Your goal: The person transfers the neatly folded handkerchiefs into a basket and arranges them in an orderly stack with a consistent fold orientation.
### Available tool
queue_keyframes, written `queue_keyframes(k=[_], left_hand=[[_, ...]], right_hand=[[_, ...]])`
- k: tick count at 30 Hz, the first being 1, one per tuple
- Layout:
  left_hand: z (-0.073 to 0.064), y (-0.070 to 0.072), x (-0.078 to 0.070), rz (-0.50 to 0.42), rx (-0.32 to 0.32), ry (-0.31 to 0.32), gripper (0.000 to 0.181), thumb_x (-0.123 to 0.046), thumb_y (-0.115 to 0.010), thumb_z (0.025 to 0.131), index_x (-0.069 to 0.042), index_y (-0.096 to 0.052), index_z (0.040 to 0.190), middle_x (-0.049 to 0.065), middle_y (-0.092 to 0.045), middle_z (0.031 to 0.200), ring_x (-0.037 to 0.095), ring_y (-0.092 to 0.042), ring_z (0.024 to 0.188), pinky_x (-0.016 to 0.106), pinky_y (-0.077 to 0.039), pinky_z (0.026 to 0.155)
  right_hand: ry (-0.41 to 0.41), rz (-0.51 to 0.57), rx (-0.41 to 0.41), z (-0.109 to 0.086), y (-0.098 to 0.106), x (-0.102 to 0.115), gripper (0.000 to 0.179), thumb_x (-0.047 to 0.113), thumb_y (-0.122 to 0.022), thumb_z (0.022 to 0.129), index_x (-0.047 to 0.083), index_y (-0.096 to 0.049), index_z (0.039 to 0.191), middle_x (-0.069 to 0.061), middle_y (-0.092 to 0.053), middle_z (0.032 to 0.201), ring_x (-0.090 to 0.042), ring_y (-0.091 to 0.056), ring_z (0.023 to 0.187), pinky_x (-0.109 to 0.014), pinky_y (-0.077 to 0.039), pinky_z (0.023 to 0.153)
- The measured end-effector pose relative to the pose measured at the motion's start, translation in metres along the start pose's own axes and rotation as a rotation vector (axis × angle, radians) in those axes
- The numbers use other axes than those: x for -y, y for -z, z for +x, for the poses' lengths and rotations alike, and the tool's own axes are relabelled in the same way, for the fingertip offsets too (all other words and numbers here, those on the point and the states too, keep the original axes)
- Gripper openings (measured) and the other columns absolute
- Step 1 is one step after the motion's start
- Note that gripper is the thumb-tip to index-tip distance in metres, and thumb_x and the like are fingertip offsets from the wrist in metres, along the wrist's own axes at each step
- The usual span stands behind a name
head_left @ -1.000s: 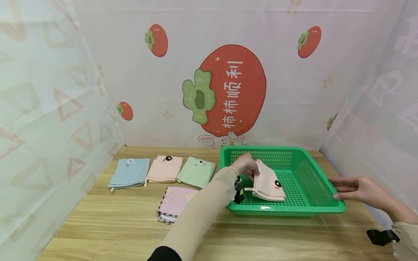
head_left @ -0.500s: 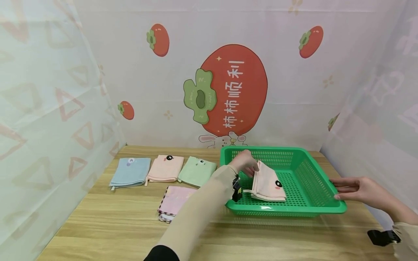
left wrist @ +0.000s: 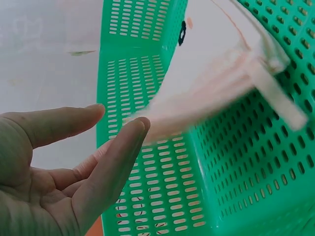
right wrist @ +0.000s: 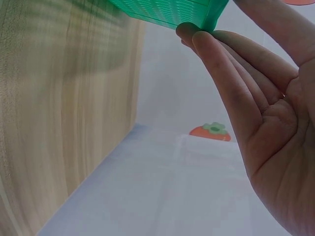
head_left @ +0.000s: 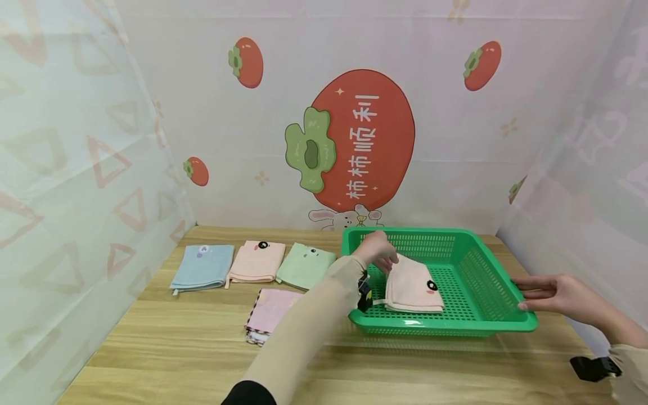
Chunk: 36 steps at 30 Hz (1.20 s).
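A folded pale pink towel [head_left: 412, 284] with a black eye patch and a hanging loop lies in the green plastic basket [head_left: 506, 325]. My left hand [head_left: 377, 250] reaches into the basket at the towel's upper left corner. In the left wrist view, the thumb and fingers of that hand [left wrist: 74, 167] are spread apart, with the towel [left wrist: 206, 64] just beyond the fingertips. At the basket's right side, my right hand [head_left: 549, 293] holds the rim. Its fingertips meet the basket [right wrist: 182, 12] edge in the right wrist view.
Left of the basket on the wooden table [head_left: 167, 349], a blue towel [head_left: 202, 267], another pink towel [head_left: 257, 261] and a green towel [head_left: 306, 266] lie in a row. A lilac towel [head_left: 273, 309] with a checked edge lies before them, partly behind the left sleeve. Printed curtains surround the table.
The pink towel in the basket has settled lower and flatter, its upper corner sinking. My left hand has shifted slightly left and let go of it. The right hand stays at the rim.
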State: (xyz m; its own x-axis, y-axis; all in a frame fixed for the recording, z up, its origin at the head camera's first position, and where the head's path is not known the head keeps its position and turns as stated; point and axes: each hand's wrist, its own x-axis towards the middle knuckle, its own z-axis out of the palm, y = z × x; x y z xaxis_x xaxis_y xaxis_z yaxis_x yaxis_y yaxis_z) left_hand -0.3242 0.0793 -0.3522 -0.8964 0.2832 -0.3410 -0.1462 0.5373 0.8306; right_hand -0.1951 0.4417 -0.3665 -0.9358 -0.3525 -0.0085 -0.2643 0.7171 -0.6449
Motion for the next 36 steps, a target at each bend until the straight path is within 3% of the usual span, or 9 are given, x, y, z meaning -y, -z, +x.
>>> queue_keyframes(k=[6, 11, 17, 28, 36], left_hand=[[-0.003, 0.004, 0.001, -0.036, 0.001, -0.026, 0.009, -0.001, -0.069, 0.083, 0.003, -0.062, 0.086, 0.018, -0.066, 0.076, 0.034, -0.070, 0.079, 0.046, -0.056, 0.078], [-0.011, 0.009, -0.003, -0.041, 0.017, -0.087, 0.010, -0.003, -0.070, 0.083, 0.002, -0.062, 0.087, 0.017, -0.068, 0.080, 0.036, -0.068, 0.091, 0.041, -0.058, 0.073], [-0.019, 0.017, -0.005, -0.009, 0.001, -0.157, 0.014, -0.010, -0.073, 0.082, -0.002, -0.061, 0.086, 0.011, -0.067, 0.080, 0.032, -0.069, 0.087, 0.034, -0.057, 0.066], [-0.026, 0.028, -0.007, -0.014, 0.007, -0.203, 0.012, -0.014, -0.073, 0.082, -0.005, -0.066, 0.083, 0.008, -0.069, 0.079, 0.026, -0.069, 0.081, 0.038, -0.057, 0.073], [-0.033, 0.037, -0.008, -0.008, 0.039, -0.260, 0.011, -0.014, -0.072, 0.084, -0.004, -0.067, 0.083, 0.011, -0.070, 0.081, 0.033, -0.068, 0.089, 0.036, -0.058, 0.070]], right_hand=[[-0.002, 0.002, 0.005, 0.000, 0.000, 0.000, 0.055, 0.011, -0.066, 0.088, -0.021, -0.044, 0.128, 0.043, -0.045, 0.109, 0.011, -0.061, 0.090, -0.023, -0.056, 0.068], [-0.002, -0.006, -0.002, 0.001, -0.001, -0.001, 0.055, 0.011, -0.066, 0.088, -0.020, -0.044, 0.128, 0.043, -0.046, 0.109, 0.011, -0.061, 0.089, -0.023, -0.056, 0.067], [-0.002, -0.006, -0.007, 0.001, -0.001, -0.001, 0.055, 0.011, -0.067, 0.087, -0.020, -0.044, 0.128, 0.042, -0.046, 0.109, 0.011, -0.062, 0.088, -0.023, -0.056, 0.067], [-0.030, -0.001, 0.001, 0.000, 0.000, 0.000, 0.056, 0.011, -0.066, 0.088, -0.019, -0.044, 0.129, 0.042, -0.048, 0.108, 0.012, -0.061, 0.088, -0.025, -0.056, 0.068], [-0.029, 0.004, 0.004, 0.000, 0.000, -0.001, 0.056, 0.011, -0.066, 0.088, -0.019, -0.044, 0.129, 0.042, -0.047, 0.108, 0.012, -0.061, 0.088, -0.024, -0.056, 0.068]])
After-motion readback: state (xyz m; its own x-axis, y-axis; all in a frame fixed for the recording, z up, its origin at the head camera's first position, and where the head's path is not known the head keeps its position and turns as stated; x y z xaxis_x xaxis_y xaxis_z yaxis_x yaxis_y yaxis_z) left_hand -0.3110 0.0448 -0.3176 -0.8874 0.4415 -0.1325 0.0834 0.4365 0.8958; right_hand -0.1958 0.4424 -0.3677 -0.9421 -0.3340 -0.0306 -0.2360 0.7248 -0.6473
